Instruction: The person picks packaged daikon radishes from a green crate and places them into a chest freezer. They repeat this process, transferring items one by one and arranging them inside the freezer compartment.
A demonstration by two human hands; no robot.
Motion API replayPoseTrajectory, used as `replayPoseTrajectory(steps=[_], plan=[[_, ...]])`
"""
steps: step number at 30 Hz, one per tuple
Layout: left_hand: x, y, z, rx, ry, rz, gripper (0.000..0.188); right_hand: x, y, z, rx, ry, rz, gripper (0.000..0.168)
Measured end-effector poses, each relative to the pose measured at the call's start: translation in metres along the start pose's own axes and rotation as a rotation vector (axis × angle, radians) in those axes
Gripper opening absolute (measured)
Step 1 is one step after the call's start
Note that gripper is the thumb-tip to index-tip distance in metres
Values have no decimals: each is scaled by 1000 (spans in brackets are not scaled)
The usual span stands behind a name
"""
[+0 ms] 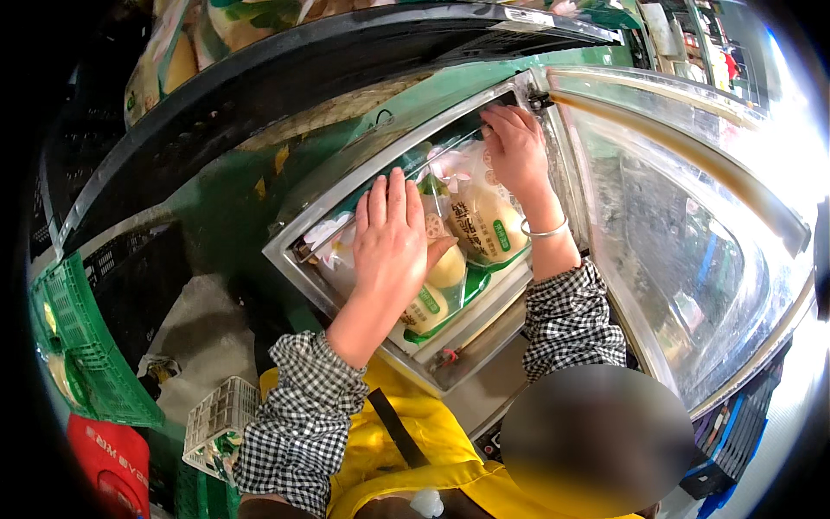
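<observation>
Two clear printed plastic bags of peeled lotus root lie side by side in the metal chamber (363,178) of what looks like a vacuum packing machine. My left hand (388,237) presses flat on the left bag (444,269), fingers stretched toward the chamber's far edge, thumb spread. At the far right corner is my right hand (517,152), its bent fingers over the mouth end of the right bag (483,224). Whether those fingertips pinch the film is hidden. A thin bar (447,148) runs across the bags' mouth ends. The transparent lid (655,214) stands raised on the right.
Beyond the machine, a black crate (350,39) has more lotus root bags (220,26) above its rim. To the left are a green crate (97,350), a small white basket (224,415) and a red object (107,460). Dark stacked crates (733,428) stand at lower right.
</observation>
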State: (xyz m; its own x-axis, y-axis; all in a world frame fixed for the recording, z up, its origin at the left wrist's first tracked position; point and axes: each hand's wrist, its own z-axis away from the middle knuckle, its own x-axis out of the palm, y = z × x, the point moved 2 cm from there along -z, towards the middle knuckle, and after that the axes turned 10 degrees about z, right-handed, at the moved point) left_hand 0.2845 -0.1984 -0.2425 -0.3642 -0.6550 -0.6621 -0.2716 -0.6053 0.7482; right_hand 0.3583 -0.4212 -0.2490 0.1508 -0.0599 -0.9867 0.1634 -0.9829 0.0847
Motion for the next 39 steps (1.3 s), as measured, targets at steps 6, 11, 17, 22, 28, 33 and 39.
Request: replayPoseTrajectory(steps=[6,11,17,22,28,33,39], plan=[[3,2,3,10,60,29,74,-11,-4,-2,-63,121,-67,21],[2,-1,4,-10,94,77,74,-34,-59,-7,-312,-16,-297,18],[-30,1,47,-171,64,46,78,-19,-62,0,-207,-4,-231,18],[-40,-4,75,-261,51,25,84,-9,-68,1,22,-39,-187,13],[-34,-14,70,-265,90,-21,87,8,-65,-2,162,-87,-186,10],[-34,-18,70,-237,97,-74,87,8,-75,-3,211,-57,-59,9],[-35,-16,71,-273,89,23,89,1,-77,-6,210,-85,9,12]])
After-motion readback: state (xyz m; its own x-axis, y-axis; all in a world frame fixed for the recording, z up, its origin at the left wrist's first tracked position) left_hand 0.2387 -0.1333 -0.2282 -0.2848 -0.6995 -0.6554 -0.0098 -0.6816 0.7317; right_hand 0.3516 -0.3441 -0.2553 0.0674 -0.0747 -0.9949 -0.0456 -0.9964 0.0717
